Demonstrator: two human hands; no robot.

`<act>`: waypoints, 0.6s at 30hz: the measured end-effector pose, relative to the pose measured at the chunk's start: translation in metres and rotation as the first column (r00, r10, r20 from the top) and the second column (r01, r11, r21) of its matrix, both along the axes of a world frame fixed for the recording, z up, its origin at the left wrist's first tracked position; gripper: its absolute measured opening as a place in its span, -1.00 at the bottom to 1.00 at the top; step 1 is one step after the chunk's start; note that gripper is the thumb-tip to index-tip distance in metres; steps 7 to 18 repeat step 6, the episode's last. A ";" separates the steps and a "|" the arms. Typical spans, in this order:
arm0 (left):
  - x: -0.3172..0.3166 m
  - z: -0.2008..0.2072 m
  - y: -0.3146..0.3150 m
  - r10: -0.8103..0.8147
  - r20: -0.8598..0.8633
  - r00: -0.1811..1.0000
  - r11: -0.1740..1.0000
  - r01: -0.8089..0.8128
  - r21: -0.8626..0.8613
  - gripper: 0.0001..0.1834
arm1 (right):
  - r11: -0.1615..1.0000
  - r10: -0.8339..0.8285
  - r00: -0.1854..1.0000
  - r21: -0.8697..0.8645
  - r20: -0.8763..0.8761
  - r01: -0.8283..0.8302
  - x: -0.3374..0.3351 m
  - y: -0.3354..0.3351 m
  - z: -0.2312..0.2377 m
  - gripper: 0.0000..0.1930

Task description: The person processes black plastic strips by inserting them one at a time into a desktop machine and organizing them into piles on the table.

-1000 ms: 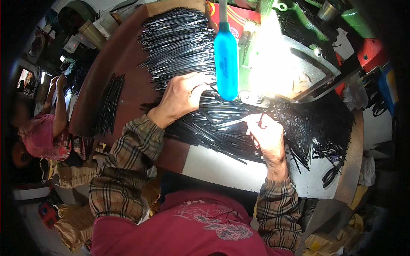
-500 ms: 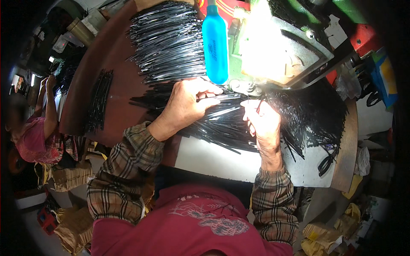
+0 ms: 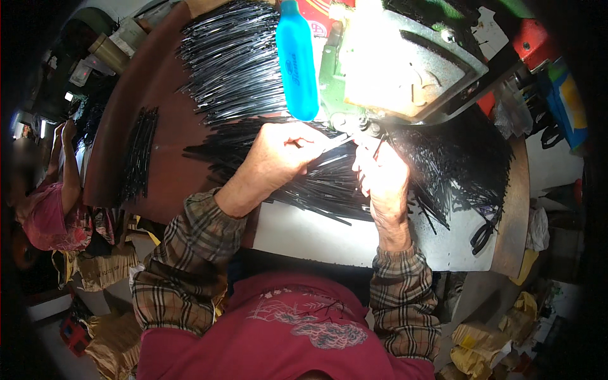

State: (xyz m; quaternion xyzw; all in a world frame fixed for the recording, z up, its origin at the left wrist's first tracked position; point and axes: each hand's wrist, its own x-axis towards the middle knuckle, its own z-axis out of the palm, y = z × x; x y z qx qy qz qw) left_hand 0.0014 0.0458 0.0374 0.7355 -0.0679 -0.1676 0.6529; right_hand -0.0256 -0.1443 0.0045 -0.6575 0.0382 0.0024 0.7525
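My left hand [image 3: 275, 155] pinches a thin, shiny strip [image 3: 337, 142] between thumb and fingertips, its end pointing at the small metal working parts [image 3: 358, 123] under a bench machine [image 3: 437, 69]. Close by on the right, my right hand [image 3: 387, 177] has its fingers curled together just below those parts, with a thin dark piece at the fingertips; glare hides its kind. Beneath both hands lies a heap of thin black strips [image 3: 323, 199]. An upright blue, rounded sleeve-like part [image 3: 297, 69] stands behind my left hand.
Far left on the brown tabletop [image 3: 171, 145] is a big stack of black strips [image 3: 234, 63], with a smaller bundle [image 3: 140, 152] beside it. Another heap [image 3: 468, 158] spreads right, near black-handled scissors [image 3: 482, 239]. A white board [image 3: 316, 237] edges the front. Another person [image 3: 60, 202] works at left.
The view has shifted slightly. My left hand has come a little right toward the machine's working parts with its strip, and my right fingertips have moved up closer to them.
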 end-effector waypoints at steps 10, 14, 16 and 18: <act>0.005 -0.022 -0.005 0.004 0.243 0.970 0.997 -0.023 0.073 -0.79 | 1.000 0.014 0.995 -0.016 0.096 -0.013 0.003 0.002 -0.010 -0.86; 0.005 -0.022 -0.005 0.004 0.243 0.970 0.997 -0.023 0.073 -0.79 | 1.000 0.014 0.995 -0.016 0.096 -0.013 0.003 0.002 -0.010 -0.86; 0.005 -0.022 -0.005 0.004 0.243 0.970 0.997 -0.023 0.073 -0.79 | 1.000 0.014 0.995 -0.016 0.096 -0.013 0.003 0.002 -0.010 -0.86; 0.005 -0.022 -0.005 0.004 0.243 0.970 0.997 -0.023 0.073 -0.79 | 1.000 0.014 0.995 -0.016 0.096 -0.013 0.003 0.002 -0.010 -0.86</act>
